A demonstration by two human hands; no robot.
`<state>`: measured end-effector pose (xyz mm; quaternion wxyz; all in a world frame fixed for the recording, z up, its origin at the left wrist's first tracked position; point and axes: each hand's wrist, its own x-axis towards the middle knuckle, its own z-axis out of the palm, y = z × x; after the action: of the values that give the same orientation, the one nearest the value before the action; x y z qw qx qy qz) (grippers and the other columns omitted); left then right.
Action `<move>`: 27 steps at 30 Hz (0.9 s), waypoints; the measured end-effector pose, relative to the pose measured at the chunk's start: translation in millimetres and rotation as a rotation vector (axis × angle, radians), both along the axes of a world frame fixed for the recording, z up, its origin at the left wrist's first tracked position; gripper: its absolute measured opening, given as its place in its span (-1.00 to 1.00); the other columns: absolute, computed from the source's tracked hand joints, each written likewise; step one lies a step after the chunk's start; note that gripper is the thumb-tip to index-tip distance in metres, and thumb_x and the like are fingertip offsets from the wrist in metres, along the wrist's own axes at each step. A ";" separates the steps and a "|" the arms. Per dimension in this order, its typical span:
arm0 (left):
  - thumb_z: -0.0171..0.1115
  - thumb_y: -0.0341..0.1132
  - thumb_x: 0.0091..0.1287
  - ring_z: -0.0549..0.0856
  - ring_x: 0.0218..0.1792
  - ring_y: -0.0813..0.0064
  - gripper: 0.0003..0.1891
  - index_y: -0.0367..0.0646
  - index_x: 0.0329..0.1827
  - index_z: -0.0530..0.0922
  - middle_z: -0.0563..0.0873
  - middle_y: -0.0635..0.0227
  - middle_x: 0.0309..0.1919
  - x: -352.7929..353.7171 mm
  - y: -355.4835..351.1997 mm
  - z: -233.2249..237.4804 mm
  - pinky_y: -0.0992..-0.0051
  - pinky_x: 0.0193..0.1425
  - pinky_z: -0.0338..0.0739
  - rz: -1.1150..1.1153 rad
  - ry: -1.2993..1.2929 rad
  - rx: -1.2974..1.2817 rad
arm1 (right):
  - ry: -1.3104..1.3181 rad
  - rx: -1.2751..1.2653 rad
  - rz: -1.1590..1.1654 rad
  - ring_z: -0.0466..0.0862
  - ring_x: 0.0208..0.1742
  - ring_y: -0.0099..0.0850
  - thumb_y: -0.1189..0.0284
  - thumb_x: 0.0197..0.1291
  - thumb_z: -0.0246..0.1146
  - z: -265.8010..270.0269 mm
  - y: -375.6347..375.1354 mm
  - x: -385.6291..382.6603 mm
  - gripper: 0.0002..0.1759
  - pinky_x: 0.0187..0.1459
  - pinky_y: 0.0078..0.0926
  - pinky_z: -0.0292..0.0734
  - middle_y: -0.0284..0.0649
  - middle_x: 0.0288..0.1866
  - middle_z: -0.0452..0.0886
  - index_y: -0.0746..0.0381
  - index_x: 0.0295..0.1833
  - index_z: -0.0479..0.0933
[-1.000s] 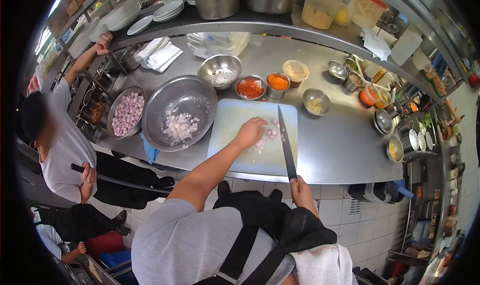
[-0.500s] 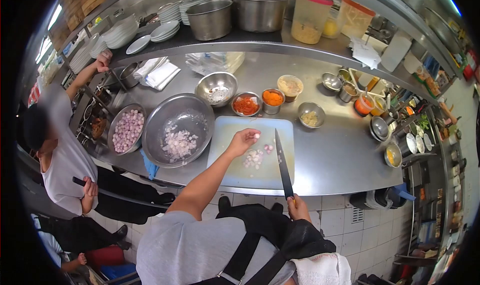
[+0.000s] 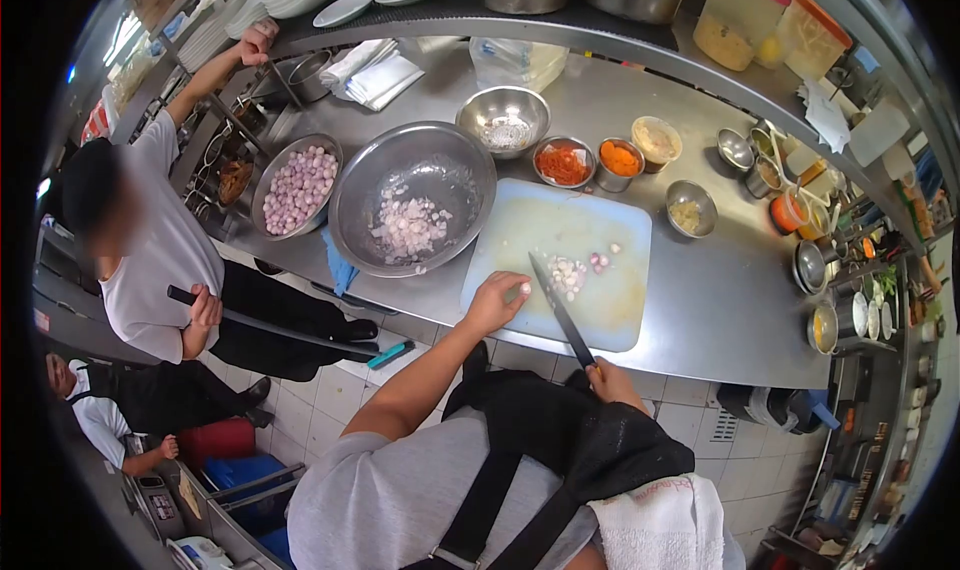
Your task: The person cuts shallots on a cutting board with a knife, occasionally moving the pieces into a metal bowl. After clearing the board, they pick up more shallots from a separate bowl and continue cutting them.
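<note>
My left hand (image 3: 495,302) pinches a small peeled shallot (image 3: 522,289) at the near left corner of the pale cutting board (image 3: 625,300). My right hand (image 3: 607,379) grips the handle of a long chef's knife (image 3: 560,310), whose blade angles up over the board with its tip close to the shallot. A small heap of chopped shallot (image 3: 568,275) and a few loose pieces lie mid-board. Left of the board a large steel bowl (image 3: 370,170) holds chopped shallot, and a smaller bowl (image 3: 270,175) further left is full of whole peeled shallots.
Behind the board stand small bowls of red (image 3: 563,162) and orange (image 3: 620,158) ingredients and several steel cups. A person in a grey shirt (image 3: 160,260) leans at the counter's left end. Plates and pots fill the upper shelf (image 3: 440,5). Another person crouches lower left.
My left hand carried one shallot from mid-board to the board's near left corner. The knife swung from lying straight along the board to angling toward that shallot.
</note>
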<state>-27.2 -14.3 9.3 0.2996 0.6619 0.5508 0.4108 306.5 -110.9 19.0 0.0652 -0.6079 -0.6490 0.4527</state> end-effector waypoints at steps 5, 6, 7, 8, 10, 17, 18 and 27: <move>0.60 -0.37 0.28 0.76 0.17 0.03 -0.59 -0.16 0.19 0.76 0.84 0.13 0.10 0.9 8.9 -3.3 0.16 0.38 0.63 -0.063 0.173 0.104 | 0.033 0.102 -0.009 0.75 -0.05 0.31 0.23 0.62 0.23 14.7 2.7 -4.1 -0.65 -0.03 0.13 0.61 0.26 -0.17 0.76 0.35 0.11 0.61; 0.60 -0.37 0.28 0.76 0.17 0.03 -0.59 -0.16 0.19 0.76 0.84 0.13 0.10 0.8 7.7 3.1 0.16 0.38 0.63 -0.066 0.174 0.107 | 0.032 0.075 -0.010 0.75 -0.05 0.32 0.22 0.62 0.23 15.8 2.6 -4.3 -0.65 -0.03 0.13 0.61 0.26 -0.17 0.76 0.34 0.11 0.61; 0.61 -0.37 0.27 0.77 0.13 0.05 -0.59 -0.16 0.19 0.76 0.84 0.13 0.08 -0.7 6.9 10.4 0.17 0.33 0.65 -0.062 0.183 0.166 | 0.034 0.079 -0.014 0.75 -0.05 0.32 0.22 0.62 0.23 11.7 1.2 -4.3 -0.65 -0.03 0.13 0.61 0.26 -0.17 0.76 0.34 0.11 0.61; 0.62 -0.37 0.26 0.78 0.09 0.07 -0.59 -0.16 0.18 0.76 0.84 0.12 0.06 -1.9 8.5 18.5 0.18 0.28 0.67 -0.060 0.193 0.228 | 0.049 0.098 -0.011 0.75 -0.05 0.32 0.22 0.62 0.23 3.1 -0.7 -3.6 -0.65 -0.03 0.13 0.61 0.26 -0.17 0.75 0.34 0.10 0.61; 0.62 -0.37 0.26 0.78 0.06 0.08 -0.61 -0.18 0.15 0.76 0.84 0.13 0.03 -6.7 15.8 34.4 0.20 0.23 0.68 -0.045 0.179 0.246 | 0.067 0.125 -0.018 0.75 -0.05 0.32 0.22 0.62 0.23 -2.0 0.3 -1.2 -0.65 -0.03 0.14 0.61 0.26 -0.17 0.75 0.33 0.08 0.61; 0.58 -0.34 0.34 0.78 -0.15 0.21 -0.83 -0.12 -0.06 0.80 0.83 0.31 -0.18 96.0 128.6 236.5 0.25 -0.04 0.68 -0.360 0.055 0.877 | 0.061 0.116 -0.008 0.79 -0.16 0.08 0.16 0.62 0.27 -33.7 -3.4 4.3 -0.61 -0.10 -0.04 0.61 0.10 -0.23 0.77 0.29 0.18 0.63; 0.57 -0.31 0.34 0.76 -0.19 0.23 -0.83 -0.08 -0.06 0.80 0.80 0.36 -0.22 116.0 132.0 288.9 0.25 -0.09 0.66 -0.378 0.125 1.026 | 0.030 0.056 -0.006 0.79 -0.21 0.00 0.15 0.62 0.27 -31.1 0.9 5.5 -0.60 -0.13 -0.07 0.61 0.07 -0.25 0.77 0.29 0.18 0.63; 0.41 -0.42 0.47 0.83 -0.16 0.22 -0.80 -0.22 0.09 0.68 0.80 0.19 -0.14 -58.6 16.2 560.1 0.29 -0.04 0.73 -0.370 1.014 1.241 | 0.121 0.024 0.010 0.73 -0.08 0.33 0.19 0.64 0.21 -2.0 1.6 7.9 -0.62 -0.08 0.12 0.60 0.24 -0.21 0.74 0.34 0.07 0.62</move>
<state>-85.8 1.9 569.4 -0.3430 0.8926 0.1739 0.2355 314.4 -109.3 17.0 0.1093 -0.5756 -0.6521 0.4811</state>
